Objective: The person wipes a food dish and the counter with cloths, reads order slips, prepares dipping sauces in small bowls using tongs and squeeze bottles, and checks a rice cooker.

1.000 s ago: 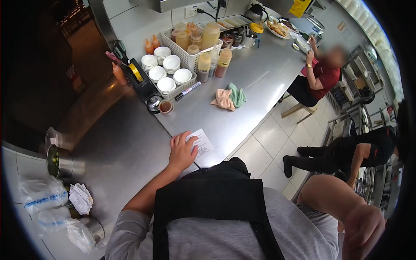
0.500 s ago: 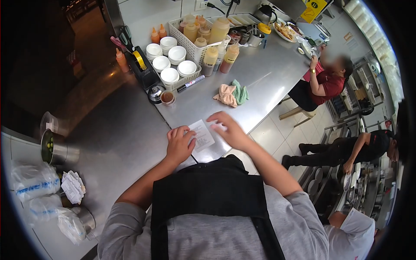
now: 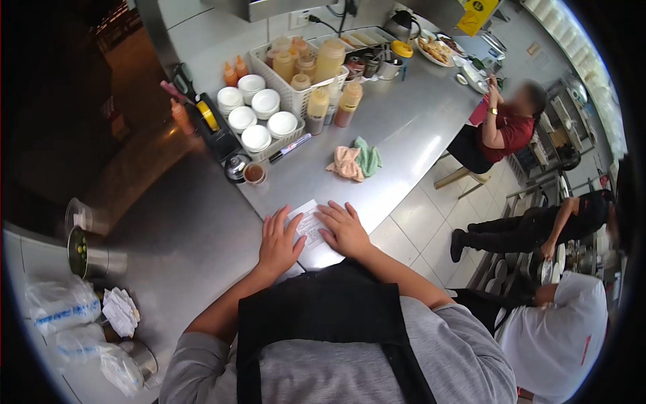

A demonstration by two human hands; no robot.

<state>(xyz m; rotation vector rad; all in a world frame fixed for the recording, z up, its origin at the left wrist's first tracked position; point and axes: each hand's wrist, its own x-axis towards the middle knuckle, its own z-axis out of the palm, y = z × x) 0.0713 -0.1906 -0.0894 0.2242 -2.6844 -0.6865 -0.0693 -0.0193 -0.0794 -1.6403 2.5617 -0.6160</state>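
A printed white paper slip (image 3: 308,223) lies flat on the steel counter (image 3: 397,121) near its front edge. My left hand (image 3: 279,239) rests on the slip's left side, palm down with fingers apart. On the slip's right side lies my right hand (image 3: 344,230), its fingers spread too. Part of the slip is hidden under the fingers. Beyond it sit a pink cloth (image 3: 346,163) and a green cloth (image 3: 367,157), bunched together. A small cup of brown sauce (image 3: 254,174) stands behind my left hand, beside a metal bell (image 3: 235,167).
White bowls (image 3: 256,138) are stacked beside a basket of sauce bottles (image 3: 296,101). A tape dispenser (image 3: 214,128) and marker (image 3: 291,148) lie near. One person (image 3: 505,128) sits at the far end; others (image 3: 538,222) (image 3: 555,337) stand right. Plastic bags (image 3: 64,303) are left.
My right hand has come in from the right and settled on the slip. My left hand stays at its left side. A person in white has come into view at the lower right.
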